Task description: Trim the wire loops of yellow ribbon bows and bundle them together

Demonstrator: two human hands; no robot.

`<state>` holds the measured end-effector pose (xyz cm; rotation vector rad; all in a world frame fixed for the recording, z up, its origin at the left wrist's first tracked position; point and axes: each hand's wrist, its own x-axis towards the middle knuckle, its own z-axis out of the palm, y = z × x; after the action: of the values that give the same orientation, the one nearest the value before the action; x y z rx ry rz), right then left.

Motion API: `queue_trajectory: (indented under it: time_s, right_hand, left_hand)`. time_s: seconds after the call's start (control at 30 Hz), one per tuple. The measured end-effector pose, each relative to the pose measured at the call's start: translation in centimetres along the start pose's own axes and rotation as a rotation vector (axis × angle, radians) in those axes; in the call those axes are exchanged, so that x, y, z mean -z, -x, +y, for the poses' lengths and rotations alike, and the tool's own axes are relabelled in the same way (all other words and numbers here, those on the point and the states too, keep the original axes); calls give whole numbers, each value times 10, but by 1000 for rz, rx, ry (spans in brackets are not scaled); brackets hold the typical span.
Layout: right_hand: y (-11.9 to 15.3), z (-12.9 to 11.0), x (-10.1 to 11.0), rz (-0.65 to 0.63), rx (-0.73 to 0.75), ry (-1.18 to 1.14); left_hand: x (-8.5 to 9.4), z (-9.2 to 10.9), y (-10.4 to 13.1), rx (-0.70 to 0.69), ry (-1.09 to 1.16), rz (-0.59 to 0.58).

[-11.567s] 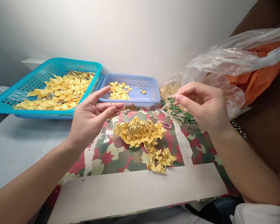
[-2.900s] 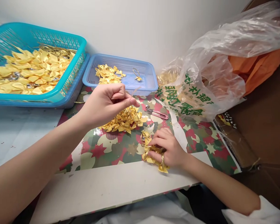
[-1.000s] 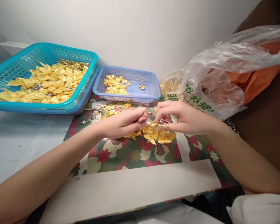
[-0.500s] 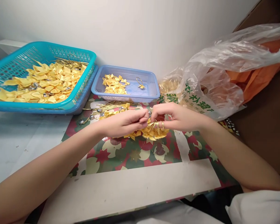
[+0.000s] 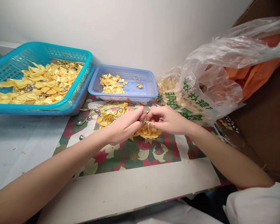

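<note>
My left hand point(image 5: 128, 123) is closed in a pinch, its fingertips meeting those of my right hand. What it pinches is too small to make out. My right hand point(image 5: 166, 119) has its fingers bent inward, holding several gold cord loops point(image 5: 151, 125) at its fingertips. Beneath these loops hangs a bunch of yellow ribbon bows point(image 5: 149, 133), close over the patterned table covering point(image 5: 130, 155). Partly behind my left hand lie more yellow bows point(image 5: 105, 118) with gold cords. Loose gold cords point(image 5: 107, 107) and silver bells point(image 5: 79, 123) lie just beyond and to the left.
A turquoise basket point(image 5: 81, 73) heaped with yellow bows stands at the left, stacked on a blue one. Behind my hands is a smaller blue basket point(image 5: 151, 85) with small bows. A clear plastic bag point(image 5: 200, 71) fills the right side. A pale strip point(image 5: 135, 189) runs along the near edge.
Both hands, still together, have shifted slightly left, and the looped bows moved with them. My left wrist sits a little lower. The whole view has also shifted slightly.
</note>
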<state>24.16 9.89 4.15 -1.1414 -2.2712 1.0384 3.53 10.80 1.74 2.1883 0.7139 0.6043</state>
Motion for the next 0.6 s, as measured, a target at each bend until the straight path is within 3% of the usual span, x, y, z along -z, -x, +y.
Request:
queue_trajectory:
  time_s: [0.37, 0.6]
  right_hand:
    - [10, 3, -10, 139, -66, -72]
    - [8, 2, -12, 152, -105, -99]
  left_hand:
    - [-9, 4, 1, 97, 0, 163]
    - [-8, 4, 1, 59, 6, 85]
